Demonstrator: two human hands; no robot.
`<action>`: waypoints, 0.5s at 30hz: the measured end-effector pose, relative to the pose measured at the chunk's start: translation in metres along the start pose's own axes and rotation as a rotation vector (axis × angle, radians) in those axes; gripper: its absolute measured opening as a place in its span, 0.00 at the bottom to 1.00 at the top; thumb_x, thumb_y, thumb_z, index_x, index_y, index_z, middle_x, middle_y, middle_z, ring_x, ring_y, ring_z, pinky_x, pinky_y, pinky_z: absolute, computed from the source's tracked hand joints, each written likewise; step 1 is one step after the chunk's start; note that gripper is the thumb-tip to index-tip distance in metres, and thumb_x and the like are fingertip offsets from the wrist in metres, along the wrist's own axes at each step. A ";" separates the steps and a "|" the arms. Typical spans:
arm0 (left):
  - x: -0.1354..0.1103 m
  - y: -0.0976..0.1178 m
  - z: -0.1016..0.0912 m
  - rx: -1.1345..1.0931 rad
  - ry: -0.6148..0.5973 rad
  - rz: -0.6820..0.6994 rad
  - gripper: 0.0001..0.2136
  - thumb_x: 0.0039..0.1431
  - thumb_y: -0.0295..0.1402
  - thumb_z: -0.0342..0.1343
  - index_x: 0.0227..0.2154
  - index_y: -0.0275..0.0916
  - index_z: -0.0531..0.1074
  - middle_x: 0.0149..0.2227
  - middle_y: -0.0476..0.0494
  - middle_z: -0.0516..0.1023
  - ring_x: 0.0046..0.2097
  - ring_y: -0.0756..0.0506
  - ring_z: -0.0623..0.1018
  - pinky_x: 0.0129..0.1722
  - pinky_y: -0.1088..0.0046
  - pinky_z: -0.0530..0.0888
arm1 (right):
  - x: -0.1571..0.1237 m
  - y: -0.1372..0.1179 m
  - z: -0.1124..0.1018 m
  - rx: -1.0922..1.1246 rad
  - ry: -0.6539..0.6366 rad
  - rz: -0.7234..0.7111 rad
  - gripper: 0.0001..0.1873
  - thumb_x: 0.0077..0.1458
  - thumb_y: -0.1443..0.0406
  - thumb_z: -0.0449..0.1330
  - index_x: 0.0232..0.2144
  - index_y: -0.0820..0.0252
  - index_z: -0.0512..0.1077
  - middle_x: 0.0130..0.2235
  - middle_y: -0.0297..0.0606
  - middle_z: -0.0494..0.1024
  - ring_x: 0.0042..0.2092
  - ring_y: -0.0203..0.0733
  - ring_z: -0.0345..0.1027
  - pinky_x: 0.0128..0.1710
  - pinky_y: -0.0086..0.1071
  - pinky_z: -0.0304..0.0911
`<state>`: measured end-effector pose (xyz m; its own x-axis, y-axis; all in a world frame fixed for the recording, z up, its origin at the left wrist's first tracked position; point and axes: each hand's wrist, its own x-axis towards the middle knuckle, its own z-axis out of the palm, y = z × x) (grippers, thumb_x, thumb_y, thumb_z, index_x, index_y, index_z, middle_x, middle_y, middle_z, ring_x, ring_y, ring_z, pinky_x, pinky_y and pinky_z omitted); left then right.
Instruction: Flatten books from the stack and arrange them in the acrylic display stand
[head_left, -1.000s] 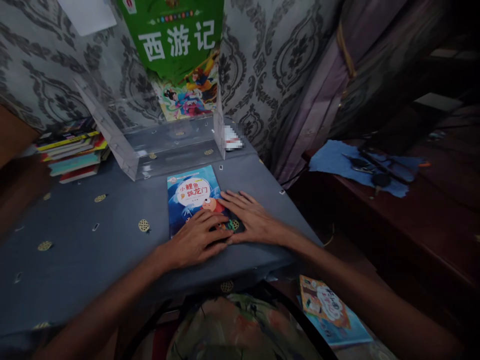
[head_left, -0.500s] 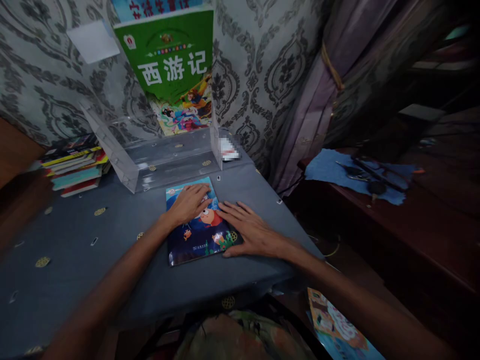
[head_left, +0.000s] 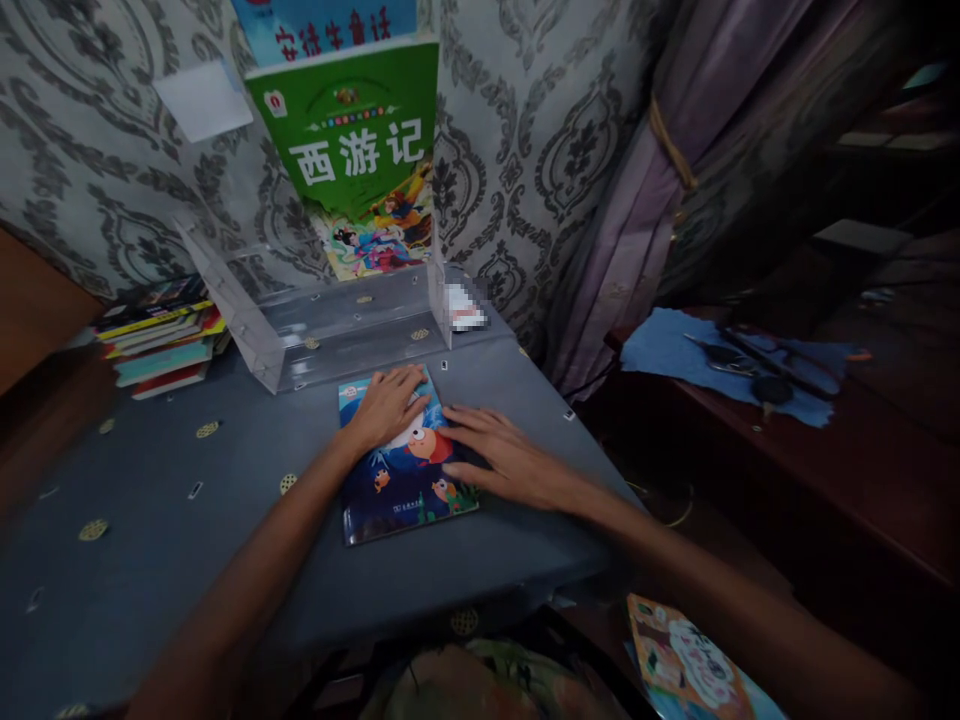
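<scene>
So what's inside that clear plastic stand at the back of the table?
A green book stands upright in the clear stand. Behind it a blue book shows only its top; the rest is covered by the green one.

Blue picture book (head_left: 409, 490) flat on table

dim, dark right side, soft blur, warped edges

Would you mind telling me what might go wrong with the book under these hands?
The left hand and right hand only press flat on the blue picture book, so it may slide on the grey tablecloth. Pushed forward, it could knock the clear acrylic holder, where the green book leans and might topple.
</scene>
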<state>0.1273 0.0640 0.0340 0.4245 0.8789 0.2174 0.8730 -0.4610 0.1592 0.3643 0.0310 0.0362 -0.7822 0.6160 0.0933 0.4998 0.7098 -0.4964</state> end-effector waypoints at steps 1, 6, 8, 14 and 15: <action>-0.001 -0.001 0.000 -0.026 0.015 -0.004 0.14 0.70 0.37 0.46 0.53 0.38 0.69 0.60 0.37 0.72 0.63 0.41 0.69 0.59 0.58 0.65 | 0.007 0.000 0.000 -0.023 0.007 0.004 0.35 0.65 0.43 0.47 0.64 0.57 0.64 0.69 0.49 0.59 0.70 0.55 0.50 0.67 0.56 0.48; -0.005 -0.014 0.000 -0.211 0.101 -0.062 0.15 0.70 0.33 0.42 0.52 0.37 0.69 0.54 0.38 0.77 0.56 0.44 0.75 0.57 0.62 0.69 | 0.057 0.005 0.001 -0.179 0.036 0.031 0.33 0.65 0.50 0.52 0.65 0.63 0.62 0.68 0.52 0.61 0.69 0.56 0.52 0.66 0.54 0.49; -0.011 -0.021 -0.001 -0.222 0.106 -0.098 0.15 0.69 0.33 0.44 0.52 0.38 0.69 0.53 0.38 0.77 0.55 0.43 0.76 0.56 0.62 0.70 | 0.074 0.009 0.003 -0.209 0.049 0.080 0.34 0.65 0.52 0.53 0.65 0.67 0.61 0.68 0.54 0.59 0.69 0.56 0.52 0.66 0.52 0.50; -0.057 -0.038 -0.003 -0.111 0.116 -0.173 0.18 0.68 0.38 0.46 0.56 0.38 0.68 0.62 0.36 0.71 0.65 0.40 0.67 0.64 0.56 0.61 | 0.093 0.021 0.015 -0.244 0.113 0.151 0.34 0.67 0.52 0.50 0.66 0.69 0.58 0.70 0.54 0.55 0.70 0.54 0.49 0.68 0.50 0.46; -0.065 -0.039 -0.003 -0.095 0.112 -0.190 0.19 0.69 0.39 0.45 0.57 0.38 0.67 0.63 0.36 0.69 0.66 0.40 0.66 0.65 0.55 0.61 | 0.093 0.023 0.017 -0.250 0.117 0.148 0.34 0.67 0.51 0.50 0.66 0.69 0.58 0.70 0.54 0.55 0.70 0.53 0.49 0.68 0.50 0.46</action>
<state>0.0648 0.0242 0.0170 0.2207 0.9343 0.2799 0.9057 -0.3028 0.2967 0.2965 0.0987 0.0188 -0.6528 0.7441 0.1419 0.6928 0.6622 -0.2856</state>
